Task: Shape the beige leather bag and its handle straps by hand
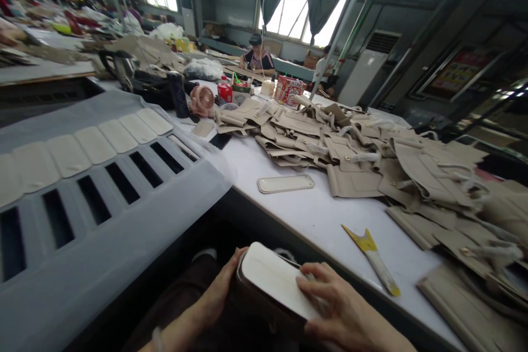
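Over my lap lies a dark brown bag body, its underside dim, with a white round-cornered panel facing up on it. My left hand wraps round its left end, the thumb along the edge. On the right end, my right hand presses its bent fingers on the panel and grips the rim. Beyond my hands, a similar pale oblong panel with small holes at its ends rests flat on the white table. To the right lies a flat yellow tool with a notched tip and a wrapped handle.
Beige bag pieces with wrapped handles are heaped on the right. At left, several white panels lie in a row on a grey slotted surface. A pink fan, a dark bottle and a red box stand farther back; people sit beyond.
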